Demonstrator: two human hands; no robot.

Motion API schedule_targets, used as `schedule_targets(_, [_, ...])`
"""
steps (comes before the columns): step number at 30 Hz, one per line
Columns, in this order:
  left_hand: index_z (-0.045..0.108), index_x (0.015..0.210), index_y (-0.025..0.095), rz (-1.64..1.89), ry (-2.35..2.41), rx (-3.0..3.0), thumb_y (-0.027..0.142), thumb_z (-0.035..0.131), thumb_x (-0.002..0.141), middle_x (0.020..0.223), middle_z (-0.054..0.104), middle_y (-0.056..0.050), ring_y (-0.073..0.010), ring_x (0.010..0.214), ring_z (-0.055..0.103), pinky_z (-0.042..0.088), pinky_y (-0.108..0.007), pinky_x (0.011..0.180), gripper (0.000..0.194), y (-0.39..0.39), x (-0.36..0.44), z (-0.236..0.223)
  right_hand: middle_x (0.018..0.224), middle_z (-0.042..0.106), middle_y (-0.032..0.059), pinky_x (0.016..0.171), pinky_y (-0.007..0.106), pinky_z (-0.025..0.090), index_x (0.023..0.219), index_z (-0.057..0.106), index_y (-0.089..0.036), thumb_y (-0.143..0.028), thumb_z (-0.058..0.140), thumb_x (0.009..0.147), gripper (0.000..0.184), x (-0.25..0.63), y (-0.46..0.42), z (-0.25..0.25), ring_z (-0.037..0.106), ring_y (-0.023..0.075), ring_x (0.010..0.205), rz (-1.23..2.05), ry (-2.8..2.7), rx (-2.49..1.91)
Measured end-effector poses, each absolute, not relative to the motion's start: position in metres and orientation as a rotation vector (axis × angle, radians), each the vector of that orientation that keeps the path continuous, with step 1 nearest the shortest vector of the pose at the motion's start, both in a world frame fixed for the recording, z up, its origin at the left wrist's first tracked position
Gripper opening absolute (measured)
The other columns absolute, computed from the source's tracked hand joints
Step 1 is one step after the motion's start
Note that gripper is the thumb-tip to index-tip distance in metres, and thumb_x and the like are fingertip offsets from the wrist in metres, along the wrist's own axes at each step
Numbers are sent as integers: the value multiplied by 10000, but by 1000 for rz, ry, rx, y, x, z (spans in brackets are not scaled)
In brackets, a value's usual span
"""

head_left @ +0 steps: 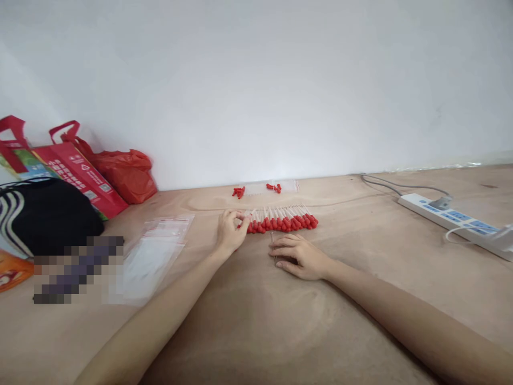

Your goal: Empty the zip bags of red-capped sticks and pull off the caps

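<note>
A row of thin pale sticks with red tips (286,223) lies side by side on the wooden table, the red ends facing me. At the row's left end is my left hand (231,231), thumb and forefinger closed in a pinch; what is between them is too small to make out. My right hand (300,258) rests on the tabletop just in front of the row, fingers stretched out and apart. Beneath its fingertips shows a thin, see-through strip or stick (273,238), partly hidden. Small red pieces (239,192) lie behind the row, more of them on a clear plastic bag (290,186).
Clear zip bags (154,256) lie stacked at left. Beyond them are a black striped bag (52,216), a red carrier bag (86,179) and a red plastic bag (130,174). A white power strip (452,216) with cables lies at right. A white wall (280,91) rises behind.
</note>
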State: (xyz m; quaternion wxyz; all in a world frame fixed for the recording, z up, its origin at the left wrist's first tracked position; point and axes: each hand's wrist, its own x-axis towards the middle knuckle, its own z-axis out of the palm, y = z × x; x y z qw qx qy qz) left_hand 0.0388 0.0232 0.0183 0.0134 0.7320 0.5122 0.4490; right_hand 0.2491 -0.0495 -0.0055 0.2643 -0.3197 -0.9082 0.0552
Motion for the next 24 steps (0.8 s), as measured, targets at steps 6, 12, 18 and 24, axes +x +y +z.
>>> schedule_targets(6, [590,769,179,1514,1484,2219,338,529,778,833,564,-36,-174,844,539,451,-299,721,170,-14,6,11,1142,564,74,862,343,428,1110,558,-211,-289,496,811,316,250,-51,-7,526,175,1030,147,-2429,-889])
schedule_targets(12, [585,782,190,1386,1345,2355,308,525,794,844,573,-35,-169,833,542,448,-319,771,133,-37,-2,5,1079,579,76,839,341,441,1134,515,-192,-151,432,805,342,254,-52,-12,532,167,987,48,-2280,-946])
schedule_targets(18, [594,814,195,1280,1125,2559,274,542,796,880,558,-45,-171,855,537,436,-326,791,97,-38,6,7,1018,555,109,829,383,434,1129,497,-176,-250,515,789,348,260,-56,-11,513,208,970,-191,-1920,-959])
schedule_targets(24, [587,852,199,1207,862,2751,239,543,802,879,552,-48,-163,851,536,442,-312,778,78,-39,14,7,1071,569,79,864,414,380,1064,571,-230,-334,540,798,287,253,-57,-11,489,215,1016,-339,-2119,-935])
